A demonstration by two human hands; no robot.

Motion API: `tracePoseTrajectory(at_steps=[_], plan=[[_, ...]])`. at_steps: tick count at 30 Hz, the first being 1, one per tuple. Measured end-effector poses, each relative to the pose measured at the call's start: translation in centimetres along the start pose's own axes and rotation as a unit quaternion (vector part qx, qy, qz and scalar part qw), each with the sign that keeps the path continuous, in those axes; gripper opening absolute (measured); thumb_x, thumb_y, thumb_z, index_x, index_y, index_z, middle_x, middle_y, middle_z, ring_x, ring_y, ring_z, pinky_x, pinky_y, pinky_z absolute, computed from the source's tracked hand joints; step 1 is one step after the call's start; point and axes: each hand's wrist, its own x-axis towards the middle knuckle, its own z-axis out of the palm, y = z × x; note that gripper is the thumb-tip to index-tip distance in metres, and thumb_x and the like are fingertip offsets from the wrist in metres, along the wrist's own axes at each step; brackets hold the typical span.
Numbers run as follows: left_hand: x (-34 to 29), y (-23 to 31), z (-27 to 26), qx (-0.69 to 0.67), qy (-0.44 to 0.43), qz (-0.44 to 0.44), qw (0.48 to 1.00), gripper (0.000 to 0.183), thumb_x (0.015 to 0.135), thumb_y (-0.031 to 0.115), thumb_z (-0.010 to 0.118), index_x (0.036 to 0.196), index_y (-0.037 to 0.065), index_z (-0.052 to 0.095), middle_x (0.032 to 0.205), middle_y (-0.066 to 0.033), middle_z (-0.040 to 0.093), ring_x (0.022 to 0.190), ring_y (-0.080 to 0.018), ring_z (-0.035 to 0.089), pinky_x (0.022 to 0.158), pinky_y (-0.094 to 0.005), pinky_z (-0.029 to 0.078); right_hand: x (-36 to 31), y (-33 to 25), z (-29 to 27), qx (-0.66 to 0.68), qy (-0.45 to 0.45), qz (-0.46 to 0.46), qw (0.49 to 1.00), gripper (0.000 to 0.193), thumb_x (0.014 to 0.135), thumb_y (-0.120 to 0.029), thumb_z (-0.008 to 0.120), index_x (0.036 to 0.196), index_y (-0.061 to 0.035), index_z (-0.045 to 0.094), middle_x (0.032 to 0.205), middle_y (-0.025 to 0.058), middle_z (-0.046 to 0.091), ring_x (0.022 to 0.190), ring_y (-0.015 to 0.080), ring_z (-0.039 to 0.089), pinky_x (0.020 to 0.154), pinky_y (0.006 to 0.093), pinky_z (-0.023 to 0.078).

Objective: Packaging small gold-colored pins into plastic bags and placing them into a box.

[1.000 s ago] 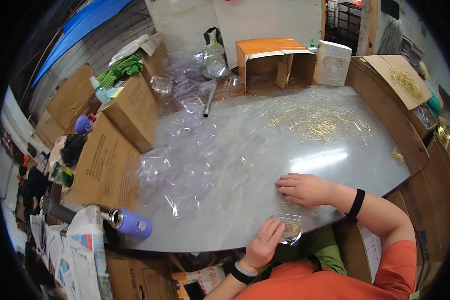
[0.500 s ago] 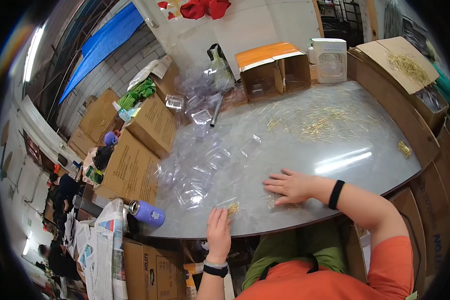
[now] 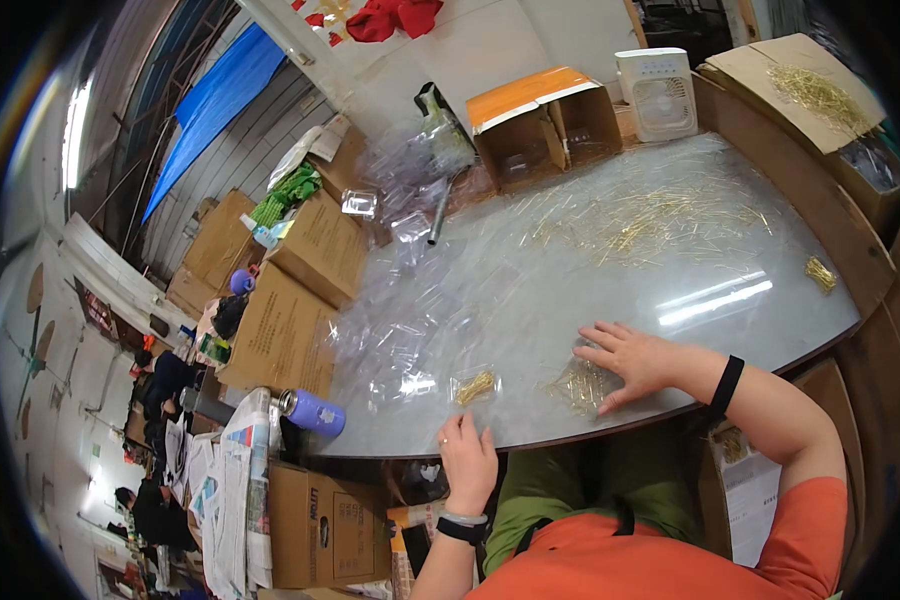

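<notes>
My left hand [image 3: 468, 458] is at the table's front edge, its fingers slightly apart and holding nothing. Just beyond its fingertips lies a small clear plastic box [image 3: 460, 388] with a bunch of thin gold-coloured pins [image 3: 480, 386] in it. My right hand [image 3: 632, 366] is spread low over the tabletop, palm down. Beside and partly under its fingers lies a small loose group of gold pins [image 3: 574, 390]. Farther back, many more gold pins [image 3: 635, 232] are scattered across the grey table [image 3: 530, 320].
Clear plastic boxes [image 3: 395, 345] cover the table's left side, near cardboard boxes [image 3: 282, 338] and a purple bottle [image 3: 315, 412]. An open carton [image 3: 515, 155], a white fan [image 3: 660, 100] and a grey tube [image 3: 438, 218] are at the back. A pin bundle [image 3: 820, 272] lies far right.
My left hand has drawn back from the small plastic box, uncovering it. My right hand has shifted right, showing more of the pins beside it. The whole view has turned slightly.
</notes>
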Motion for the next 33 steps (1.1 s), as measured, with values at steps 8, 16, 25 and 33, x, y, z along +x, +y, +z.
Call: tracePoseTrajectory(at_steps=[8, 16, 25, 33], plan=[[1.8, 1.9, 2.8, 0.056, -0.074, 0.02, 0.995, 0.068, 0.102, 0.042, 0.054, 0.142, -0.012, 0.045, 0.149, -0.0294, 0.043, 0.14, -0.0489, 0.037, 0.117, -0.0578, 0.028, 2.8, -1.3, 2.5, -0.053, -0.028, -0.049, 0.997, 0.073, 0.102, -0.057, 0.047, 0.157, -0.011, 0.035, 0.167, 0.017, 0.026, 0.153, 0.0427, 0.022, 0.124, 0.0536, 0.022], [3.4, 6.4, 3.3, -0.067, -0.161, 0.178, 0.968, 0.084, 0.101, 0.05, 0.056, 0.15, -0.013, 0.031, 0.158, -0.0309, 0.032, 0.15, -0.0444, 0.027, 0.122, -0.0566, 0.019, 1.4, -2.0, 2.8, -0.015, 0.016, -0.055, 0.998, 0.07, 0.105, -0.053, 0.045, 0.154, -0.005, 0.038, 0.163, 0.0199, 0.033, 0.151, 0.042, 0.03, 0.123, 0.0507, 0.025], [3.8, 6.6, 5.5, -0.108, -0.102, 0.239, 0.96, 0.065, 0.103, 0.03, 0.055, 0.15, -0.011, 0.034, 0.153, -0.0296, 0.04, 0.146, -0.0429, 0.034, 0.122, -0.0547, 0.023, -0.5, -7.9, 4.1, -0.06, 0.172, 0.118, 0.976, 0.073, 0.098, -0.048, 0.058, 0.147, 0.0043, 0.043, 0.155, 0.0241, 0.042, 0.145, 0.0395, 0.039, 0.122, 0.0486, 0.029], [4.4, 4.6, 3.4, -0.217, -0.135, 0.199, 0.946, 0.087, 0.093, 0.04, 0.07, 0.151, -0.012, 0.031, 0.153, -0.031, 0.038, 0.146, -0.0457, 0.031, 0.122, -0.0555, 0.021, -1.0, -8.2, 3.2, 0.095, 0.243, 0.132, 0.956, 0.062, 0.094, -0.03, 0.069, 0.145, -0.0012, 0.047, 0.151, 0.0198, 0.048, 0.143, 0.0388, 0.041, 0.12, 0.048, 0.033]])
